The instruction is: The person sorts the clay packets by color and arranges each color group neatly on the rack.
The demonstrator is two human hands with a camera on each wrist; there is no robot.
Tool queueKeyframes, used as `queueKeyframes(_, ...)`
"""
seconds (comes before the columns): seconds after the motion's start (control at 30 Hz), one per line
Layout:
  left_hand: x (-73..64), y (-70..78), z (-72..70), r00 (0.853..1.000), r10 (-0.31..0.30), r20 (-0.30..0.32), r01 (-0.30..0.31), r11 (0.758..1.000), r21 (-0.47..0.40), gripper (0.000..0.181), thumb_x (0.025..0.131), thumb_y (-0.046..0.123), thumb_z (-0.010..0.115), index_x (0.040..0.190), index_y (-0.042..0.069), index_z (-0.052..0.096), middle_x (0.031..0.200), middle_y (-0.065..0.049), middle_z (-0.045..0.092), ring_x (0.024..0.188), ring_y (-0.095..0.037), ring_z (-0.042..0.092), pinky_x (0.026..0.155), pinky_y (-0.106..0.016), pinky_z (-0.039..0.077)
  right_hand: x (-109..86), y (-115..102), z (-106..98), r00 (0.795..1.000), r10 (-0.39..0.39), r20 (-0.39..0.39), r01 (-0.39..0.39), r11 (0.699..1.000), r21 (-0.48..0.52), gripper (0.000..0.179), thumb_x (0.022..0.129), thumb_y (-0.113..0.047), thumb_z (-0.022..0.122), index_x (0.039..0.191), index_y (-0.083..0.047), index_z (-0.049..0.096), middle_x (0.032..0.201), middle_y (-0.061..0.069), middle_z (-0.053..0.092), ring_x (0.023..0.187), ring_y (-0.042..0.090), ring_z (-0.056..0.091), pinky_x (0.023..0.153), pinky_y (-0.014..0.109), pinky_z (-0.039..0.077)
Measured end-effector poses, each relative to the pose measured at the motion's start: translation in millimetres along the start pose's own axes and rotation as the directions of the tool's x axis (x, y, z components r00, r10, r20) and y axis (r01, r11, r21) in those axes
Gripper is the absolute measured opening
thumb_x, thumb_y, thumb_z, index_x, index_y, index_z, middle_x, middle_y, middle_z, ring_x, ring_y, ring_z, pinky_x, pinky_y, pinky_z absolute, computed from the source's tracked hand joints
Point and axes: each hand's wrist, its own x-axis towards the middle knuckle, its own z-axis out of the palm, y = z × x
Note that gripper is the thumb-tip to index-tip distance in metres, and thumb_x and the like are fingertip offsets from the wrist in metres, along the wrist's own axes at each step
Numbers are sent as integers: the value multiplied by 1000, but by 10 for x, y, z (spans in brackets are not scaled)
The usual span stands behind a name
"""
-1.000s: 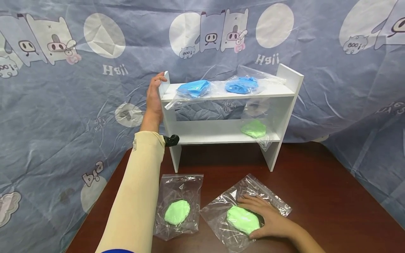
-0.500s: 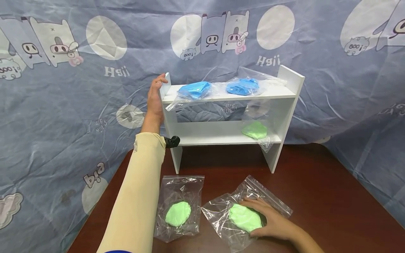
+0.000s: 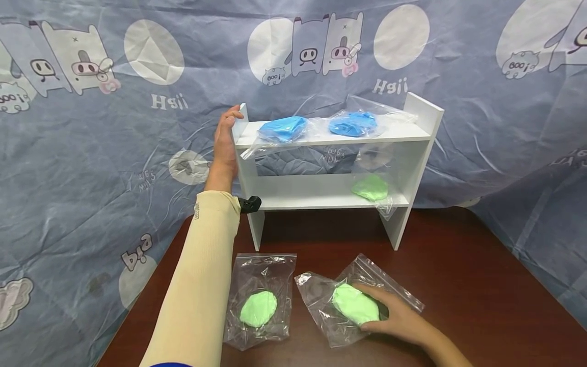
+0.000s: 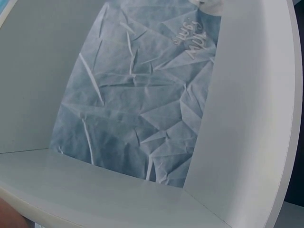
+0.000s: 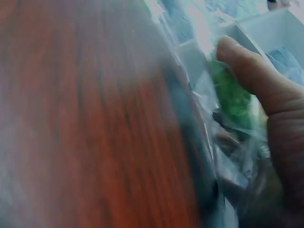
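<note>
At the left end of a small white two-tier shelf, my left hand grips the upright side panel, fingers bent over its top edge. In the left wrist view the shelf's white boards fill most of the picture. Low on the right, my right hand holds a light green, clay-like lump inside a clear zip bag, thumb on the near side and fingers on the far side. The right wrist view is blurred and shows the thumb against the bagged green lump.
Another bagged green lump lies on the dark wooden table, left of the right hand. On the top shelf are two bagged blue lumps; a bagged green one sits on the lower shelf. Patterned grey-blue cloth hangs behind.
My right hand has closed round the green lump, and the bag's near and left parts have drawn up and shifted. The left hand keeps its place on the shelf.
</note>
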Motion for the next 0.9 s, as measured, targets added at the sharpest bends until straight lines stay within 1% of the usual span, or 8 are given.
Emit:
queueKeyframes(0.13, 2, 3, -6, 1000, 6, 0, -6, 1000, 7, 19, 93, 28, 41, 92, 27, 59, 158, -12, 39, 143, -20, 38, 116, -45, 31, 81, -41, -55, 1000, -18, -20, 18, 999, 28, 79, 76, -32, 86, 144, -10, 52, 138, 10, 63, 119, -2, 55, 95, 14, 45)
queueKeyframes(0.27, -6, 9, -11, 1000, -2, 7, 2, 1000, 4, 18, 93, 30, 41, 93, 24, 58, 159, -10, 38, 144, -19, 37, 117, -48, 29, 157, -88, -115, 999, -39, -25, 40, 999, 33, 79, 76, -30, 86, 144, -8, 52, 137, 12, 63, 114, -1, 56, 92, 13, 45)
queueKeyframes(0.33, -14, 13, -11, 1000, 1, 9, -1, 1000, 9, 18, 93, 30, 41, 94, 23, 58, 159, -11, 39, 144, -20, 37, 117, -48, 29, 187, -110, -146, 999, -32, -33, 32, 999, -7, 80, 76, -32, 86, 144, -10, 51, 137, 11, 63, 117, -2, 56, 94, 12, 44)
queueKeyframes(0.47, -23, 1, -15, 1000, 4, 5, -4, 999, 36, 18, 93, 31, 41, 93, 26, 59, 159, -11, 39, 143, -19, 37, 115, -48, 31, 246, -150, -220, 998, -14, -61, 9, 996, -85, 83, 73, -34, 87, 145, -14, 51, 137, 8, 64, 122, -2, 55, 96, 9, 42)
queueKeyframes(0.53, -27, -6, -17, 1000, 5, 4, -5, 999, 47, 18, 93, 32, 41, 93, 29, 59, 159, -11, 39, 143, -19, 37, 115, -48, 31, 279, -178, -271, 997, -12, -74, 4, 994, -107, 84, 72, -33, 88, 145, -14, 52, 138, 7, 64, 122, -1, 55, 96, 7, 40)
queueKeyframes(0.6, -30, -6, -18, 1000, 3, 5, -3, 999, 47, 19, 93, 32, 40, 94, 27, 59, 159, -11, 39, 144, -19, 37, 115, -47, 31, 311, -215, -329, 997, -5, -81, -5, 993, -119, 84, 72, -33, 88, 145, -15, 51, 138, 6, 63, 123, -1, 55, 96, 6, 39)
queueKeyframes(0.77, -29, 9, -25, 1000, 1, 9, -2, 998, 58, 20, 94, 30, 39, 96, 24, 58, 159, -9, 40, 146, -19, 34, 117, -41, 29, 390, -339, -485, 995, 23, -102, -39, 986, -164, 83, 73, -37, 87, 146, -21, 51, 139, 0, 63, 124, 1, 55, 97, 5, 36)
queueKeyframes(0.9, -19, 18, -36, 1000, -2, 15, 0, 995, 98, 20, 95, 32, 38, 94, 30, 58, 159, -7, 40, 148, -17, 31, 116, -34, 25, 468, -449, -591, 991, 15, -129, -41, 978, -206, 84, 72, -36, 88, 146, -22, 51, 138, 0, 64, 125, 7, 56, 99, 5, 34)
